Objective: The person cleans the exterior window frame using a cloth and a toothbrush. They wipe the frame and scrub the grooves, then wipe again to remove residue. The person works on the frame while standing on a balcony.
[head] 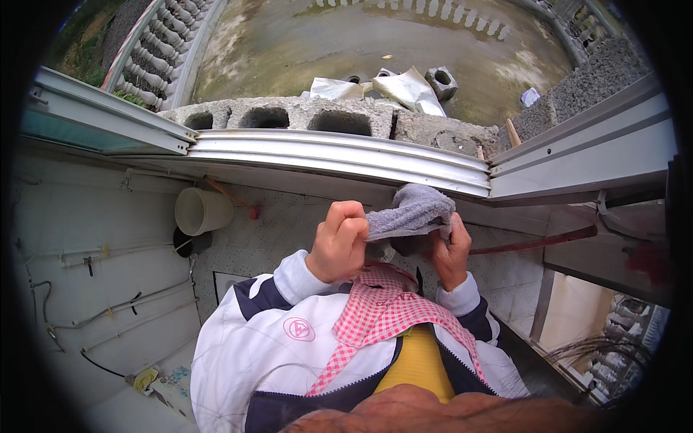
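Note:
A grey terry cloth is stretched between both hands, just below the white metal window track. My left hand grips its left end with curled fingers. At the cloth's right end, my right hand pinches the fabric, thumb upward. The cloth is bunched and raised in its middle. A pink-and-white checked apron lies over the white and navy jacket below the hands.
Hollow concrete blocks line the outer side of the track. Window sashes stand at left and right. A white bucket is at lower left, and a red pole runs along the right.

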Tool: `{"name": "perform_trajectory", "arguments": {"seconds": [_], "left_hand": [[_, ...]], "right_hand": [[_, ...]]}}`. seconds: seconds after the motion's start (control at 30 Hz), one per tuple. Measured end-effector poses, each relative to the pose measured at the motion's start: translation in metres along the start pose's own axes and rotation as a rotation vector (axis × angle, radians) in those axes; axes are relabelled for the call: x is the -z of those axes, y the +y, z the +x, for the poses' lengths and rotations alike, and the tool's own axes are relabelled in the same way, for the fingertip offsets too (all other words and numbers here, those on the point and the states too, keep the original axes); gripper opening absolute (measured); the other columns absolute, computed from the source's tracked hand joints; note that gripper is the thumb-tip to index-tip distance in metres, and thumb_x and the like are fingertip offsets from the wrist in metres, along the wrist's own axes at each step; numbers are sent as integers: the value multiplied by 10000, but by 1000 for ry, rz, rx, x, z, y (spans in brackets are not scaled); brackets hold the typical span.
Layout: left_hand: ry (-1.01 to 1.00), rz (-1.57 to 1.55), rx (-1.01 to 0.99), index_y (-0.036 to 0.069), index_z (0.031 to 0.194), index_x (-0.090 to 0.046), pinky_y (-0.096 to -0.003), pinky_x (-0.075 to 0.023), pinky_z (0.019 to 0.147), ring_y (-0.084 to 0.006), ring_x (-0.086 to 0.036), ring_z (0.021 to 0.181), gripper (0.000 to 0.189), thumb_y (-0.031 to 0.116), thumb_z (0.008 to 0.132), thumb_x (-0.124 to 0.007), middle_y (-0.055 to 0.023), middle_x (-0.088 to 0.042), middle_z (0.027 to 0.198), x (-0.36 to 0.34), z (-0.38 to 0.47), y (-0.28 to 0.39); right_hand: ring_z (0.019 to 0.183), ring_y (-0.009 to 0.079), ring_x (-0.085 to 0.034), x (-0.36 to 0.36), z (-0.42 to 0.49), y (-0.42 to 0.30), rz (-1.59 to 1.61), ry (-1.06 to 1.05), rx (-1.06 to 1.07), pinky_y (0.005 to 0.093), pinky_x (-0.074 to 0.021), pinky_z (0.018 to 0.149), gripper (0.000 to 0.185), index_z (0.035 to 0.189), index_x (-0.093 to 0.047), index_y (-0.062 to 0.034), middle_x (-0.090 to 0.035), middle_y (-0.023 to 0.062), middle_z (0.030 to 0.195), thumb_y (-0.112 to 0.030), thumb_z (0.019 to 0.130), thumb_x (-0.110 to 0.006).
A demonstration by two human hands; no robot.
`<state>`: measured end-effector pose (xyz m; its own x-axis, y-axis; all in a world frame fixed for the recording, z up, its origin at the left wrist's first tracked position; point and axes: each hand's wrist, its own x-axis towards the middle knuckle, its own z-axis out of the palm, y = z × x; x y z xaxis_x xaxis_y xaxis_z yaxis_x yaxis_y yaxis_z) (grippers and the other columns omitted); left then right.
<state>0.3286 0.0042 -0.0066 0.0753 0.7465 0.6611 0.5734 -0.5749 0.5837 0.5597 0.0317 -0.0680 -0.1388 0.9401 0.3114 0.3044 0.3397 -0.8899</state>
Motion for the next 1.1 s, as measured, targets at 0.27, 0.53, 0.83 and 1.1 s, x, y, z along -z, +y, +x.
{"name": "perform_trajectory", "arguments": {"seconds": [0.27,0.53,0.83,1.1], "left_hand": [[-157,212,5,36,860,-537,-360,-486,502,-280,-592,625,274,-142,665,-610,-121,-538,882,37,6,-15],[-614,-88,284,21,843,-511,-324,-477,646,-272,-558,705,226,-151,719,-590,-121,-522,868,54,8,-18],[-548,-340,659,8,973,-524,-251,-445,701,-142,-523,755,256,-112,775,-634,-61,-492,863,58,6,-15],[-358,-184,526,-8,1052,-565,-234,-463,716,-117,-554,791,222,-90,852,-613,-66,-524,944,54,-3,-24]], "right_hand": [[835,208,-678,46,-7,-24,129,140,4,294,-524,741,428,1109,-671,-17,-694,126,927,168,726,-621],[789,177,-639,69,13,-39,-51,164,128,260,-491,707,298,1017,-659,11,-662,99,876,155,762,-608],[831,119,-618,65,8,-31,18,235,-23,231,-475,763,206,1021,-650,2,-676,60,903,90,835,-654],[742,102,-610,66,-4,-34,140,-61,-101,219,-461,676,199,986,-639,-7,-659,50,840,58,803,-686]]}}
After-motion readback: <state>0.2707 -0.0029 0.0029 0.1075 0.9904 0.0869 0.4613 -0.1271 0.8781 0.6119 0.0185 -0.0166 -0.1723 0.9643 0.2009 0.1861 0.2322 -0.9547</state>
